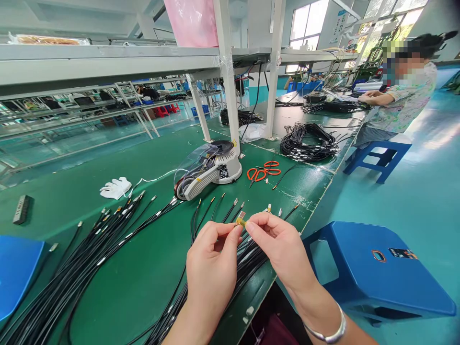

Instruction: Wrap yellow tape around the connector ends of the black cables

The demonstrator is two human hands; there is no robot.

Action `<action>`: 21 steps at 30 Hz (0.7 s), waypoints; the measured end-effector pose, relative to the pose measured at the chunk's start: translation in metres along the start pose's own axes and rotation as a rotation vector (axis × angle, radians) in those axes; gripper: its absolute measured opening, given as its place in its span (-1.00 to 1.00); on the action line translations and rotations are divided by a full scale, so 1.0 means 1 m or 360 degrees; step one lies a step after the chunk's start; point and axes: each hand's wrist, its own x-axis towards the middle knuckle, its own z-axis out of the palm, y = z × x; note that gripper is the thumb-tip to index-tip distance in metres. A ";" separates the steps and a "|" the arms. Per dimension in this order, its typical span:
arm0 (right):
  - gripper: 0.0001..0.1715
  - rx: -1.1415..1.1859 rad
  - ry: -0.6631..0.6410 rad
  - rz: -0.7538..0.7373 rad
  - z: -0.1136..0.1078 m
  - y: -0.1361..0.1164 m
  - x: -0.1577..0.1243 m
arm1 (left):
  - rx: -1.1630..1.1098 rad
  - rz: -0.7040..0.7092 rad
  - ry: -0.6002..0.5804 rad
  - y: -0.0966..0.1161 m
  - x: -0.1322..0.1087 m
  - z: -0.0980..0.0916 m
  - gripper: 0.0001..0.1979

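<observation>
My left hand (212, 268) and my right hand (278, 247) meet above the front edge of the green workbench (151, 268). Both pinch a small yellow-taped cable end (241, 220) between thumb and fingertips. Its metal connector tip sticks up between the fingers. Black cables (247, 261) run underneath my hands, their connector ends fanned out toward the back. A silver bracelet circles my right wrist.
A grey tape dispenser (210, 170) stands behind my hands, orange scissors (264, 172) to its right. A large bundle of black cables (82, 263) lies left, a white glove (115, 188) beyond it. A blue stool (373, 268) sits right. Another person (402, 91) works farther down the bench.
</observation>
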 end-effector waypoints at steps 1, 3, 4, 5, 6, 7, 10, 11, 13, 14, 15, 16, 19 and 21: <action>-0.82 -0.0005 0.0008 0.0004 0.000 0.001 0.000 | -0.0009 -0.0024 -0.0006 0.001 0.000 0.000 -0.89; -0.81 -0.0010 0.0020 0.0011 -0.001 0.002 0.001 | -0.0033 -0.0068 -0.0012 0.004 0.000 -0.001 -0.88; -0.81 -0.0011 0.0021 0.0012 -0.001 0.003 0.001 | -0.0046 -0.0087 -0.0016 0.005 0.000 -0.001 -0.88; -0.81 -0.0012 0.0018 0.0011 -0.001 0.004 0.001 | -0.0059 -0.0106 -0.0023 0.006 0.001 -0.001 -0.87; -0.81 -0.0013 0.0016 0.0007 -0.001 0.004 0.002 | -0.0074 -0.0130 -0.0033 0.007 0.001 0.000 -0.87; -0.81 -0.0015 0.0016 0.0003 -0.001 0.005 0.002 | -0.0097 -0.0157 -0.0044 0.008 0.002 0.000 -0.86; -0.81 -0.0020 0.0023 -0.0009 0.000 0.006 0.003 | -0.0203 -0.0264 -0.0097 0.008 0.003 0.000 -0.85; -0.81 -0.0020 0.0025 -0.0012 0.000 0.006 0.004 | -0.0244 -0.0310 -0.0115 0.007 0.004 0.000 -0.84; -0.81 -0.0009 0.0025 -0.0017 0.001 0.006 0.004 | -0.0329 -0.0400 -0.0160 0.006 0.004 -0.001 -0.82; -0.82 0.0005 0.0022 -0.0015 0.001 0.006 0.005 | -0.0375 -0.0441 -0.0185 0.006 0.004 -0.002 -0.80; -0.82 0.0022 0.0016 -0.0011 0.001 0.006 0.005 | -0.0428 -0.0471 -0.0210 0.005 0.004 -0.002 -0.79; -0.81 0.0039 0.0007 -0.0005 0.002 0.006 0.005 | -0.0483 -0.0490 -0.0238 0.004 0.004 -0.002 -0.78; -0.79 0.0126 -0.0009 0.0053 0.002 0.004 0.004 | -0.0618 -0.0512 -0.0274 0.002 0.003 -0.002 -0.76; -0.76 0.0203 -0.0015 0.0112 0.003 0.004 0.004 | -0.0677 -0.0523 -0.0287 0.001 0.003 -0.001 -0.76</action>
